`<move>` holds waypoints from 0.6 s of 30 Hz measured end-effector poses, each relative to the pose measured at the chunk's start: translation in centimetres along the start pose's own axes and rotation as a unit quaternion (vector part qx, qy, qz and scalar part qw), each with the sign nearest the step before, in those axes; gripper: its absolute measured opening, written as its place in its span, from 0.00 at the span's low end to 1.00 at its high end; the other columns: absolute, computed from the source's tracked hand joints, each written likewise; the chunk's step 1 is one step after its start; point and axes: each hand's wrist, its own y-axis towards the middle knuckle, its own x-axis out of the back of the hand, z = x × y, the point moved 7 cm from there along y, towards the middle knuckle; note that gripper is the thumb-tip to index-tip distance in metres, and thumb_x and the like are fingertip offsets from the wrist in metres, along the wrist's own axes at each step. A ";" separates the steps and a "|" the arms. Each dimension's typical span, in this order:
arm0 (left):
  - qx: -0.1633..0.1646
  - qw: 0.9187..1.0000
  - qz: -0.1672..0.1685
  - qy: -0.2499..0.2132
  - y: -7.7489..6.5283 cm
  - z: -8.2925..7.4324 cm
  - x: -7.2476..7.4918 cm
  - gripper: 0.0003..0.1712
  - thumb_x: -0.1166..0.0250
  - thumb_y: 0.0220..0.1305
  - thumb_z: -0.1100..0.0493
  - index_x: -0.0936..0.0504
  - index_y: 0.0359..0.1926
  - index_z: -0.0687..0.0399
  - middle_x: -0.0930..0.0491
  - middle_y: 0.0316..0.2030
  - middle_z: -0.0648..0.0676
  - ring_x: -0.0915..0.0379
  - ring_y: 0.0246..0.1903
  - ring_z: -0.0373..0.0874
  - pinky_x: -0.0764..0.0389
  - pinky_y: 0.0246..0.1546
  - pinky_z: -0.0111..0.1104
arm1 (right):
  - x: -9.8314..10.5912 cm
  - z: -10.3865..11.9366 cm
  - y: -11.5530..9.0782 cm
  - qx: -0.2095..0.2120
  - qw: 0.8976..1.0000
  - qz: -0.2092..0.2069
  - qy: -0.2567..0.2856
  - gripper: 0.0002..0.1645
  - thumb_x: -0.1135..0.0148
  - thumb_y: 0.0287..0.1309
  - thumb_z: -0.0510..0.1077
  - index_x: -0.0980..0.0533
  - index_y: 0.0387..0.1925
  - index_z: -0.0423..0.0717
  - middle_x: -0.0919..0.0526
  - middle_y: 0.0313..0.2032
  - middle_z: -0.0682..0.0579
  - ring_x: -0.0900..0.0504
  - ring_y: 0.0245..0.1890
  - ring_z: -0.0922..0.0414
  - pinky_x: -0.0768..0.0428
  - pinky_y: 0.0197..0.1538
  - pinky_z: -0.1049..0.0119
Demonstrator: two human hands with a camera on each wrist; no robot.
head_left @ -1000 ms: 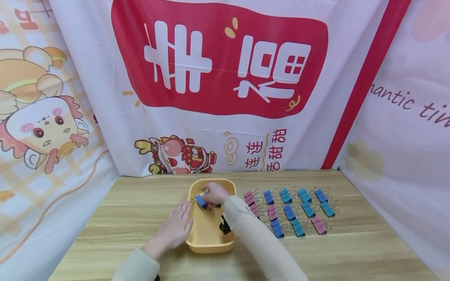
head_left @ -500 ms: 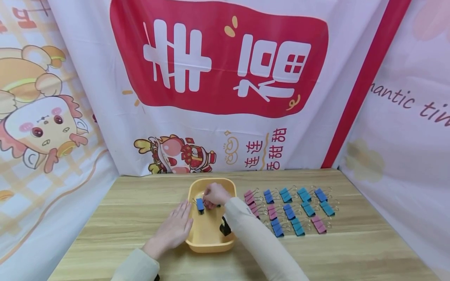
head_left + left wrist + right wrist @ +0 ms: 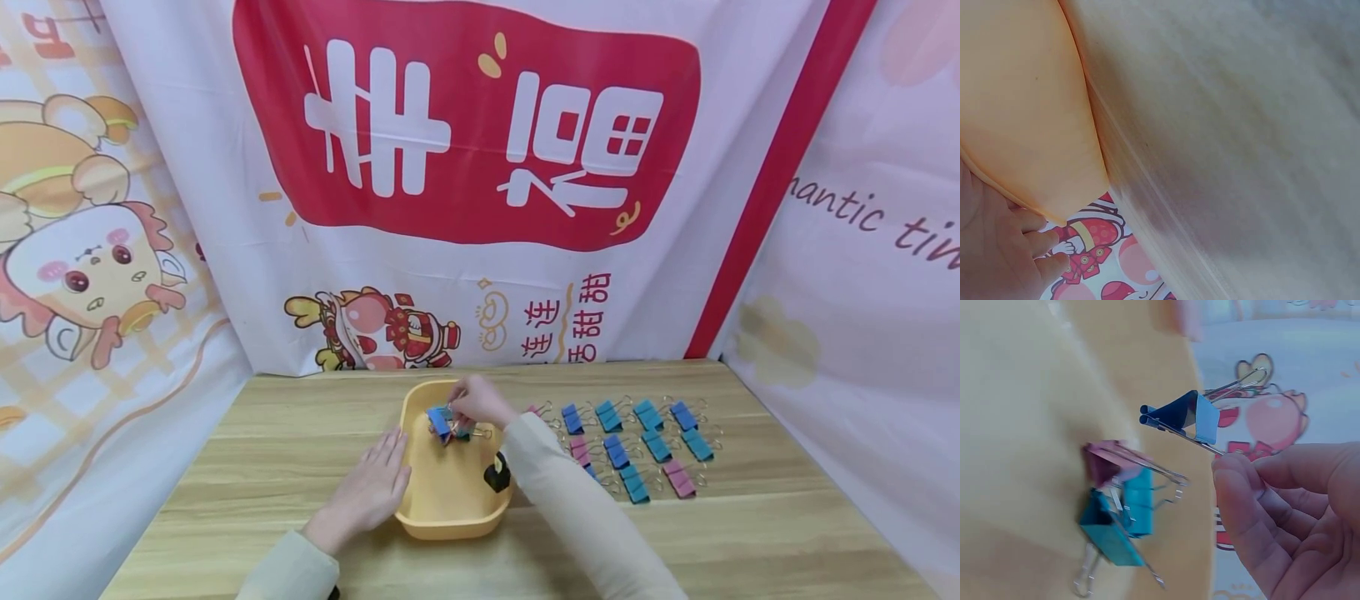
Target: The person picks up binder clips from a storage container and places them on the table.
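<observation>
Inside the yellow tray (image 3: 450,530), my right hand (image 3: 480,402) pinches a blue binder clip (image 3: 1207,419) by one wire handle, between thumb and forefinger. In the right wrist view the clip hangs above the tray floor. Below it lie a pink binder clip (image 3: 1107,464) and two teal ones, the nearer teal clip (image 3: 1110,534) overlapping the other. My left hand (image 3: 369,483) rests along the tray's left side, its fingers straight against the outer wall. In the left wrist view those fingers (image 3: 1044,240) show beside the tray's rim.
Right of the tray, blue, teal and pink binder clips stand in rows on the wooden table (image 3: 750,533), such as a pink clip (image 3: 679,480) at the front. My right sleeve hides part of them. Printed cloth (image 3: 465,317) hangs behind the table and at both sides.
My right hand has moved up and to the right, pinching the blue clip, which has tilted. More clips show beneath it. The left hand has stayed at the tray's side.
</observation>
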 end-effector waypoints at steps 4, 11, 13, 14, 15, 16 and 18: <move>-0.001 1.000 -0.003 -0.004 0.0 0.0 0.0 0.30 0.58 0.71 0.55 0.47 0.66 0.72 0.53 0.67 0.67 0.58 0.66 0.60 0.51 0.64 0.49 | 1.5 0.5 -0.5 0.010 1.000 0.000 0.019 0.07 0.46 0.55 0.30 0.25 0.35 0.28 0.21 0.23 0.40 0.20 0.21 0.49 0.18 0.32 0.52; 0.001 1.000 0.002 -0.003 -0.1 0.0 0.0 0.30 0.58 0.71 0.55 0.47 0.66 0.73 0.53 0.67 0.67 0.58 0.66 0.60 0.51 0.64 0.49 | 4.3 0.3 -1.8 0.013 0.999 -0.021 0.034 0.08 0.45 0.57 0.32 0.23 0.38 0.33 0.20 0.28 0.36 0.21 0.21 0.54 0.18 0.27 0.60; 0.001 1.000 0.002 -0.003 -0.1 0.0 0.1 0.30 0.58 0.71 0.55 0.47 0.66 0.73 0.53 0.67 0.67 0.58 0.66 0.60 0.51 0.64 0.49 | 5.1 0.2 -2.2 0.016 0.999 -0.030 0.034 0.09 0.45 0.57 0.32 0.23 0.39 0.33 0.20 0.28 0.37 0.21 0.21 0.54 0.18 0.27 0.61; 0.001 1.000 0.001 -0.004 -0.1 0.0 0.1 0.30 0.58 0.71 0.55 0.47 0.66 0.73 0.53 0.67 0.67 0.58 0.66 0.60 0.51 0.64 0.49 | 5.5 0.1 -2.5 0.018 0.999 -0.035 0.035 0.09 0.45 0.58 0.32 0.23 0.39 0.32 0.20 0.27 0.37 0.21 0.21 0.53 0.18 0.26 0.62; 0.000 1.000 -0.001 -0.005 -0.1 -0.1 0.1 0.30 0.57 0.71 0.56 0.46 0.66 0.73 0.53 0.67 0.67 0.58 0.66 0.60 0.51 0.64 0.49 | 5.9 0.1 -2.8 0.019 0.998 -0.041 0.031 0.09 0.45 0.58 0.32 0.23 0.39 0.32 0.20 0.27 0.38 0.21 0.21 0.53 0.18 0.26 0.62; 0.001 1.000 0.000 -0.004 -0.1 -0.1 0.1 0.30 0.58 0.71 0.55 0.47 0.66 0.73 0.53 0.67 0.67 0.58 0.66 0.60 0.51 0.64 0.49 | 6.3 0.1 -3.0 0.022 0.998 -0.047 0.028 0.09 0.45 0.58 0.32 0.23 0.39 0.32 0.20 0.26 0.39 0.21 0.21 0.53 0.18 0.26 0.61; 0.000 1.000 0.000 -0.004 0.0 -0.1 0.2 0.30 0.58 0.71 0.56 0.47 0.66 0.73 0.53 0.68 0.67 0.58 0.66 0.60 0.51 0.64 0.49 | 7.1 -0.2 -3.4 0.026 0.998 -0.057 0.024 0.09 0.45 0.59 0.32 0.22 0.39 0.33 0.20 0.24 0.41 0.21 0.21 0.54 0.18 0.26 0.61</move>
